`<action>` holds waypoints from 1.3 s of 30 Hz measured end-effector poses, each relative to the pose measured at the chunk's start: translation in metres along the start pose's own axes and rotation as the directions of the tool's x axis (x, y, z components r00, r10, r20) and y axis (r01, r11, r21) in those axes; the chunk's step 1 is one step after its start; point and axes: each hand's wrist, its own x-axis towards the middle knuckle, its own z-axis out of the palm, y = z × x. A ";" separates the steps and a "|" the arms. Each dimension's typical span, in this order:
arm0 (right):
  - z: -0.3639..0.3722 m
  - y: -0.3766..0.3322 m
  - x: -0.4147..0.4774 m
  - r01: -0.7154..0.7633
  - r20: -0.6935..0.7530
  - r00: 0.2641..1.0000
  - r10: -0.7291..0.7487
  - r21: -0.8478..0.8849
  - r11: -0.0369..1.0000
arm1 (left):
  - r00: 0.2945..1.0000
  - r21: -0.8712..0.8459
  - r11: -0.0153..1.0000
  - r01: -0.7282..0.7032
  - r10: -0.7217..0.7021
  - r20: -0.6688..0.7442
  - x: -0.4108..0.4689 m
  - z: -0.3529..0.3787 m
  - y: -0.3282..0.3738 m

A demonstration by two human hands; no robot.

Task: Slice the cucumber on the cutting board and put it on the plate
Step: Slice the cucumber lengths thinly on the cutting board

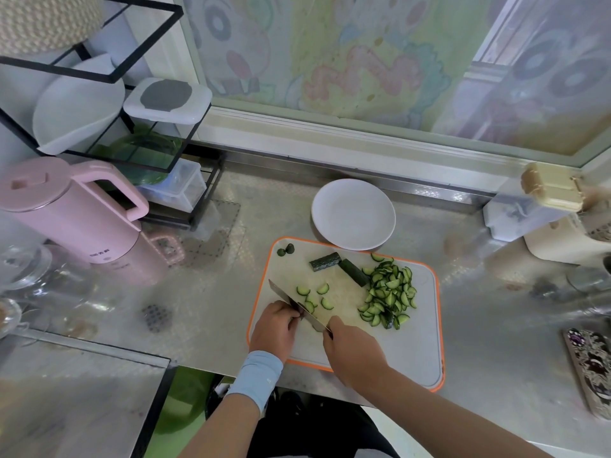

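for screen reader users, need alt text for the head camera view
A person's right hand grips a knife, slicing on an orange-rimmed cutting board while the left hand pinches a cucumber end at the blade. Half-moon slices are piled at the board's right, two uncut pieces lie near its far edge, and the white plate beyond holds nothing.

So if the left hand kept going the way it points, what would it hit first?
The knife, probably: its blade, gripped by the right hand, crosses just ahead of the curled left hand. Whether the fingers already touch it is unclear; loose cucumber slices lie beyond.
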 end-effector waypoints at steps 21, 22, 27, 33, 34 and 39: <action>0.005 -0.019 0.020 -0.012 0.036 0.999 0.010 0.039 0.999 | 0.999 0.018 1.000 0.007 -0.007 -0.038 -0.002 0.000 0.002; 0.004 -0.018 0.017 -0.007 0.023 1.000 0.006 0.041 0.999 | 0.999 0.018 1.000 0.003 -0.002 -0.045 -0.002 0.000 0.001; 0.004 -0.012 0.004 -0.015 0.020 1.000 0.015 0.015 1.000 | 0.998 0.007 1.000 0.015 -0.015 -0.055 -0.003 0.003 -0.002; 0.004 -0.012 0.004 -0.025 0.027 0.999 0.025 -0.001 1.000 | 0.998 0.008 1.000 0.005 -0.004 -0.056 -0.002 0.002 -0.001; 0.004 -0.013 0.006 -0.025 0.031 0.999 0.025 -0.003 1.000 | 0.998 0.003 1.000 0.003 -0.003 -0.059 -0.003 0.002 0.000; 0.011 -0.020 0.022 -0.036 0.065 0.997 0.036 -0.010 0.999 | 0.998 -0.008 1.000 0.006 -0.007 -0.066 -0.005 0.004 -0.002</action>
